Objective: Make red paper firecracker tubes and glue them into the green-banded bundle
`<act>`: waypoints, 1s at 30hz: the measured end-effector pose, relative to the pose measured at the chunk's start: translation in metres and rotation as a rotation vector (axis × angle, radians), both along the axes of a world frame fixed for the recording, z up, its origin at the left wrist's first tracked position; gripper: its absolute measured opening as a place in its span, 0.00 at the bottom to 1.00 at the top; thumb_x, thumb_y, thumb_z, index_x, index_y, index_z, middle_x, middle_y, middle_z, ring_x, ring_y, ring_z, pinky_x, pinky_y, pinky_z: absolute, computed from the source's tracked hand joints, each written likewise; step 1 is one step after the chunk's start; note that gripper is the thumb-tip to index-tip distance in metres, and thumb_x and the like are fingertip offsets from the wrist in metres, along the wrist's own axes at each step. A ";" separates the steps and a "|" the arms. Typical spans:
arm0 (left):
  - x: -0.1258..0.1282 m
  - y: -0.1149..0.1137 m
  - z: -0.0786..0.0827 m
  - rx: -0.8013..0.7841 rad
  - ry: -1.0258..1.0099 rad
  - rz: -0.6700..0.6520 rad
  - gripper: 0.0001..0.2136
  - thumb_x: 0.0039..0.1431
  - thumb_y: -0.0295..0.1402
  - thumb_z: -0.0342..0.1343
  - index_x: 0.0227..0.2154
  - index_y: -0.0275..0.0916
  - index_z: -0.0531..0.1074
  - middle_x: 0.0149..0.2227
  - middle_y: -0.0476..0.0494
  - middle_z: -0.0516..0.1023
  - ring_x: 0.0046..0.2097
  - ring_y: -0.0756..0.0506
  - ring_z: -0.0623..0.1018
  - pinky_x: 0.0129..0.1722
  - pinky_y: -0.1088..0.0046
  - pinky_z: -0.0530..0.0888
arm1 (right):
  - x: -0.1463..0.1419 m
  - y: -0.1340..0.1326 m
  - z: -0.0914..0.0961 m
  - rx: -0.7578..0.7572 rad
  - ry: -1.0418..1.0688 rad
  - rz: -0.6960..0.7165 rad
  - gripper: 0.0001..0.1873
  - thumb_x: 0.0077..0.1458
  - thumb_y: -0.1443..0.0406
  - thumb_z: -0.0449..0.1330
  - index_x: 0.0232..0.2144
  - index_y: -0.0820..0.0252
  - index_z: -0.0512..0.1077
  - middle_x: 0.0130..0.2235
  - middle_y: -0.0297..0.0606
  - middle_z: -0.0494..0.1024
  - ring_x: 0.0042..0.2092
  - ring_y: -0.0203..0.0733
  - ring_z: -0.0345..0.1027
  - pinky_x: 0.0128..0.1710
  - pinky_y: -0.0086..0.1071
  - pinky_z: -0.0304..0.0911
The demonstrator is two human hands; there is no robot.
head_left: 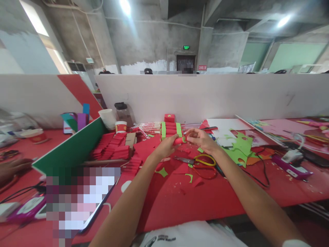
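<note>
My left hand (166,146) and my right hand (202,139) meet over the red table (180,199), both closed on a small red paper roll (179,140) with a green band at its end. Just behind it stands a bundle of red rolls (171,130) bound by two green strips, with a small red box (169,117) bearing a yellow star on top. Scissors with yellow and red handles (199,162) lie just in front of my right hand.
Stacks of red paper pieces (113,147) lie left, beside a green board (69,149). Paper cups (109,118) and a dark bottle (122,111) stand by the white partition. Green paper scraps (238,149), a purple glue gun (289,168) with its cable and a phone (97,209) lie around. Another person's hand (11,168) is far left.
</note>
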State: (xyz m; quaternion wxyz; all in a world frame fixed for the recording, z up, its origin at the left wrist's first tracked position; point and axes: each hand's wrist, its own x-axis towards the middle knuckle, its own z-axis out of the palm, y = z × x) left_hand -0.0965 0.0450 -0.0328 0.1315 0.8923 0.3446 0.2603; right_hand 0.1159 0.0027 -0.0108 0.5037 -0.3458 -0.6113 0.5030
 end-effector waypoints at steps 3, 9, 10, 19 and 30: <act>0.000 -0.001 0.001 0.007 -0.028 0.002 0.07 0.60 0.35 0.52 0.40 0.40 0.65 0.36 0.46 0.76 0.33 0.47 0.73 0.31 0.75 0.65 | -0.003 -0.004 0.003 0.024 -0.029 0.018 0.18 0.44 0.62 0.71 0.38 0.56 0.73 0.29 0.32 0.76 0.31 0.37 0.71 0.31 0.31 0.66; -0.001 -0.001 0.000 0.027 -0.030 0.006 0.06 0.59 0.33 0.52 0.40 0.40 0.65 0.37 0.46 0.76 0.35 0.46 0.74 0.32 0.75 0.66 | -0.001 0.001 -0.001 0.026 -0.055 -0.013 0.18 0.43 0.61 0.73 0.37 0.56 0.74 0.30 0.32 0.76 0.31 0.37 0.70 0.32 0.31 0.66; -0.001 -0.001 0.000 0.027 -0.028 0.003 0.06 0.59 0.32 0.52 0.40 0.40 0.65 0.37 0.46 0.76 0.35 0.46 0.74 0.32 0.75 0.66 | -0.001 0.002 -0.001 0.029 -0.061 -0.018 0.18 0.42 0.61 0.73 0.37 0.56 0.74 0.30 0.32 0.76 0.31 0.37 0.70 0.32 0.31 0.65; -0.002 -0.001 -0.001 0.038 0.008 0.004 0.07 0.59 0.30 0.51 0.40 0.40 0.65 0.37 0.46 0.77 0.36 0.46 0.75 0.32 0.75 0.65 | -0.003 0.005 -0.006 0.047 -0.074 -0.004 0.19 0.42 0.59 0.73 0.36 0.56 0.74 0.28 0.31 0.75 0.29 0.35 0.68 0.29 0.29 0.63; -0.001 -0.001 -0.002 0.050 0.000 0.018 0.07 0.59 0.32 0.52 0.41 0.40 0.65 0.38 0.45 0.77 0.36 0.45 0.75 0.31 0.73 0.65 | 0.001 0.005 -0.002 0.096 -0.057 -0.050 0.17 0.41 0.61 0.73 0.34 0.56 0.74 0.31 0.32 0.75 0.35 0.38 0.70 0.37 0.33 0.67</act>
